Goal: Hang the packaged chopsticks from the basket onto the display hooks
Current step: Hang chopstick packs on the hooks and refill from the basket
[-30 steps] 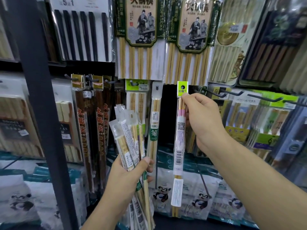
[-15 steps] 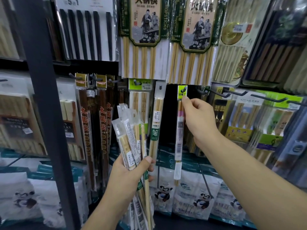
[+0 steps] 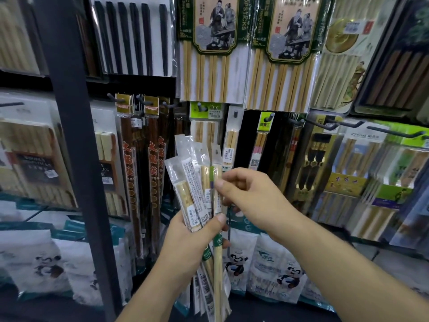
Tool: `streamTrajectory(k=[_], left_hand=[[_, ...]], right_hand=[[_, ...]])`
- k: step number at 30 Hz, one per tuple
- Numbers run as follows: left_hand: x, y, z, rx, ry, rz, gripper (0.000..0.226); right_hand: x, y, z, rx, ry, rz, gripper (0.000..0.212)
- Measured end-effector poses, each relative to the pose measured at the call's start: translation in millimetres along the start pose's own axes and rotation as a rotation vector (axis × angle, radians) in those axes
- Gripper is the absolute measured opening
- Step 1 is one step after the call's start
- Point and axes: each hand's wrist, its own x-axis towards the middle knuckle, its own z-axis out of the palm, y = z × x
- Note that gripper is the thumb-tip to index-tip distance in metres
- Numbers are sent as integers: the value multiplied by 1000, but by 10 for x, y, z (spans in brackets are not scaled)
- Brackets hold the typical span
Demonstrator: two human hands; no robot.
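The left hand (image 3: 190, 238) was low in the middle of the view, and its fingers and thumb were closed around a bunch of packets (image 3: 185, 175) of chopsticks. The bunch stood almost upright and spread out like a fan at the top, in front of the display wall. The lower ends of the packets came out below the hand.

The right hand (image 3: 253, 198) was just beside the bunch, on its right side. Its fingers were curled, and its thumb lay on the front of the rightmost packet (image 3: 217, 159), which has a green band. It seemed to pinch this packet, while the packet was also inside the grip of the left hand.

Above and behind the right hand, a thin packet with a green top (image 3: 265, 125) hung from a black hook (image 3: 269, 117). No hand touched it. Two other light packets hung on hooks just to its left. More black hooks (image 3: 380, 133) stuck out on the right, with packs hanging behind them.

A black post (image 3: 69, 135) went from top to bottom on the left. Beside it hung long dark chopsticks (image 3: 153, 170) with orange letters. Big packs with a picture (image 3: 212, 54) hung along the top, and white bags with a panda (image 3: 274, 270) stood at the bottom.
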Motion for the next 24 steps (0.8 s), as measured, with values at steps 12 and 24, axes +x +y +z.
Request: streamTrajectory(k=[12,24], left_hand=[[5,37,-30,28,-10,39,29],[55,-23,-171,26,116,-26,9]], right_hand=[[51,-84,9,91,83,-111,21],[335,-336,-93,115,341,-134,30]])
